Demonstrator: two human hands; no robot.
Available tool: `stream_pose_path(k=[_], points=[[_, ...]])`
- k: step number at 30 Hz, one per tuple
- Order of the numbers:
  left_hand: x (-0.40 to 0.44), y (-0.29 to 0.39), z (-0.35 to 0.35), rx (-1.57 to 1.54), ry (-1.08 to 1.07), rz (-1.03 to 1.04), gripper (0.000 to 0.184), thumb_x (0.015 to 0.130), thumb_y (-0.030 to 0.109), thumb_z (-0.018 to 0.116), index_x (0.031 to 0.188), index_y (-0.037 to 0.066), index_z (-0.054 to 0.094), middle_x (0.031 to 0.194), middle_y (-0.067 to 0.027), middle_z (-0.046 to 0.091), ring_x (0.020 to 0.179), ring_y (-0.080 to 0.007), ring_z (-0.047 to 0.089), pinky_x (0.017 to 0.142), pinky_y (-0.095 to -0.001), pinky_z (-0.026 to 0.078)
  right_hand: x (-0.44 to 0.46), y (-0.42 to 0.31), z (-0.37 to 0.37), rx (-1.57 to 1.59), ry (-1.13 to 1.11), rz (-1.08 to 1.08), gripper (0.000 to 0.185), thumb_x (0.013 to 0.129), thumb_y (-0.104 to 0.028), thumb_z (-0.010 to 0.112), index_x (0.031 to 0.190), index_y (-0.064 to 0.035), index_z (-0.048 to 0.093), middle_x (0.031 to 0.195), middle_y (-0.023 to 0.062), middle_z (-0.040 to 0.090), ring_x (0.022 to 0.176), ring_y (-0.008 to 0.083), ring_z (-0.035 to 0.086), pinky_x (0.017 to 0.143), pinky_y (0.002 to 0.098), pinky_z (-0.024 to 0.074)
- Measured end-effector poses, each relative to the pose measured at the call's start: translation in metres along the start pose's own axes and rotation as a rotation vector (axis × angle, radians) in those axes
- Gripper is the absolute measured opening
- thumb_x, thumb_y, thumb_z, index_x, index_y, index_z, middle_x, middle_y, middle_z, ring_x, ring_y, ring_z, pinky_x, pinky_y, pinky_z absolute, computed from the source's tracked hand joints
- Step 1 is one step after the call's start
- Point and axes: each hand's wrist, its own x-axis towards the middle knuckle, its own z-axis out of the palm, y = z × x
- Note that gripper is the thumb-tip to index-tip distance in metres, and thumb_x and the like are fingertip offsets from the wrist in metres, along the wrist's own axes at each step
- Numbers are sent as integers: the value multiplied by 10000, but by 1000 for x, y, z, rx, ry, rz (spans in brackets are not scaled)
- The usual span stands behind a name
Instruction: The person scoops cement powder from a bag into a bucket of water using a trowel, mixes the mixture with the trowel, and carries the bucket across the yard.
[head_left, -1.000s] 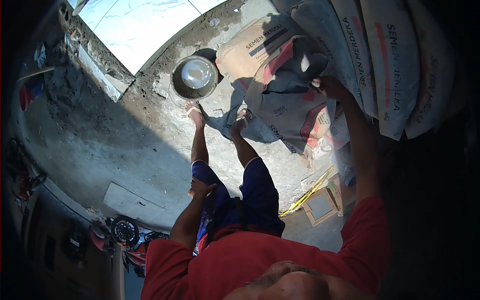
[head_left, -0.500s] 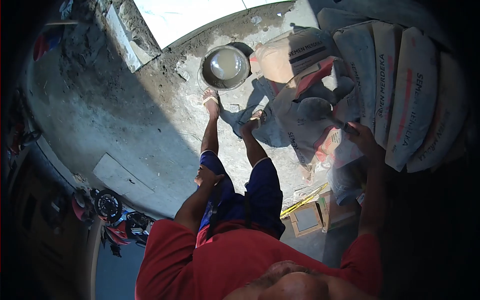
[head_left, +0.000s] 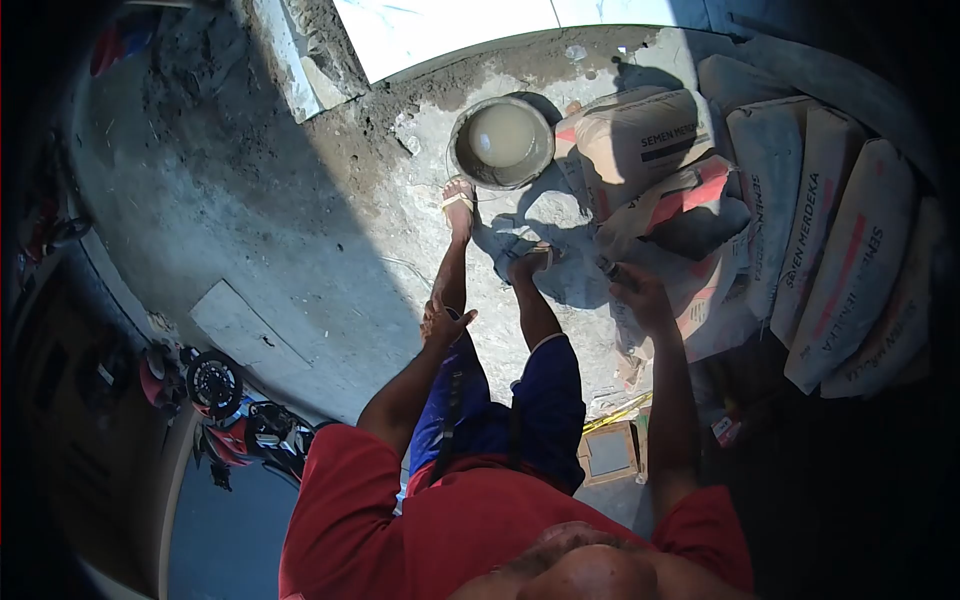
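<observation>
My right hand (head_left: 640,297) is closed on the dark handle of a trowel (head_left: 607,267), left of the torn cement bag (head_left: 640,222). The trowel's blade is hard to tell from the shadows, and so is any load on it. My left hand (head_left: 445,322) rests on my left knee with its fingers apart, holding nothing. A round bucket (head_left: 545,152) with greyish, watery contents stands in front of my left foot. The torn bag gapes at its top, showing a dark inside and a red-striped flap.
A closed cement bag (head_left: 650,140) lies behind the torn one, and several more (head_left: 848,255) lean at the right. White tiles (head_left: 460,28) lie ahead. A board (head_left: 250,325) is on the left floor, a motorcycle (head_left: 250,430) at lower left, a wooden frame (head_left: 608,452) near my right leg.
My right hand has moved out from the torn bag with the trowel, leftward and toward the bucket. My left hand stays at my knee. The view has shifted, with the bucket and bags now farther right.
</observation>
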Motion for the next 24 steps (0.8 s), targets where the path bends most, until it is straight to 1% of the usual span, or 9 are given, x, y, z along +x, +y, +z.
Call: stream_pose_path(k=[2,5,7,9,11,12,15,18,24], points=[[48,1,10,-259,102,295,1031,738,566,704,1458,31,195,1392,-250,380,1266,-393,416,1039,-461,355,7,4,12,11,-6,67,391,828,-76,675,1200,7,588,1010,-1,628,925,71,537,862,239,409],[71,41,-12,-680,29,275,925,789,468,703,1442,6,238,1364,-243,424,1248,-375,444,1027,-435,375,19,3,36,95,58,36,379,837,-88,669,1196,7,590,982,5,637,896,72,544,831,243,421],[90,52,-11,-772,0,241,916,784,483,697,1437,11,262,1377,-242,418,1275,-372,418,1040,-424,359,31,8,51,97,154,0,346,838,-160,671,1144,-6,622,814,-30,588,728,64,486,679,240,413],[95,53,-10,-862,-31,202,909,778,499,691,1433,16,286,1390,-242,413,1301,-369,393,1053,-414,343,52,24,69,81,203,-15,320,842,-161,666,1117,-2,629,786,-25,586,713,64,489,659,250,418],[83,48,-10,-561,-31,240,848,780,488,692,1395,4,364,1373,-256,430,1296,-351,406,1052,-406,343,72,27,85,69,258,-24,294,845,-161,661,1089,2,636,758,-21,584,698,64,492,639,260,423],[109,11,37,-496,102,431,817,779,497,689,1362,-5,415,1356,-253,453,1288,-347,416,1050,-413,344,83,23,93,73,267,25,268,843,-174,661,1040,6,644,745,10,602,695,83,521,638,277,435],[43,-15,27,-171,-18,262,827,771,514,691,1349,-15,427,1340,-232,472,1275,-351,429,1052,-417,341,130,30,110,-61,316,76,268,845,-238,662,957,6,655,687,29,600,660,106,553,610,291,438],[-30,-9,-7,161,-203,-64,941,760,526,699,1471,131,226,1510,-188,207,1370,-368,268,1056,-546,316,171,39,124,-271,368,101,308,843,-308,662,876,-2,656,625,35,577,607,125,566,563,297,433],[-54,-26,-4,211,-215,-36,1010,752,524,701,1494,187,104,1535,-162,110,1383,-394,210,1033,-591,327,232,57,131,-312,316,202,344,812,-342,666,771,-1,644,620,79,600,557,170,593,483,338,442]])
